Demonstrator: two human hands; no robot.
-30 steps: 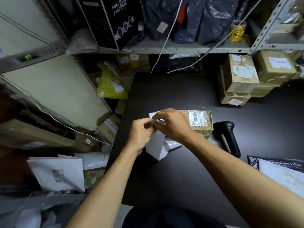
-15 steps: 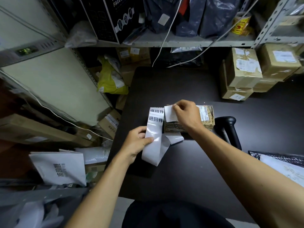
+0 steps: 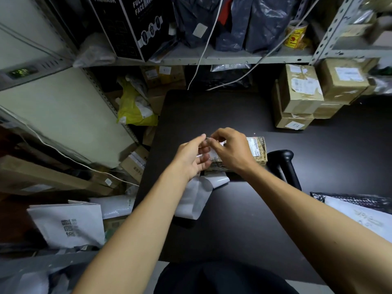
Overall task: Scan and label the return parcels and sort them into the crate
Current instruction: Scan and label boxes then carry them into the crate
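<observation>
Return parcel (image 3: 257, 150): small brown box wrapped in patterned tape, printed shipping label on its top, lying on the black desk (image 3: 212, 111) near the middle, mostly covered by both hands.

Right hand (image 3: 231, 152): over the parcel, thumb and forefinger pinched together on a small white label (image 3: 212, 154) at the parcel's left end; remaining fingers curled. Grip closed on the label.

Left hand (image 3: 192, 159): just left of the parcel, palm turned inward, fingers loosely spread; its fingertips meet the right hand's at the label's upper edge. Whether this grip actually clamps the label cannot be told, as the contact is blurred.

Label backing strip (image 3: 192, 200): white, curled, lying on the desk under the left wrist, one end rolled just beside the parcel's near edge.

Handheld scanner (image 3: 284, 166): black, lying on the desk just right of the parcel, untouched.

Stacked cardboard boxes (image 3: 301, 96): far right of desk, well apart from the hands.

Padded mailer (image 3: 360, 211): near right edge of desk.
</observation>
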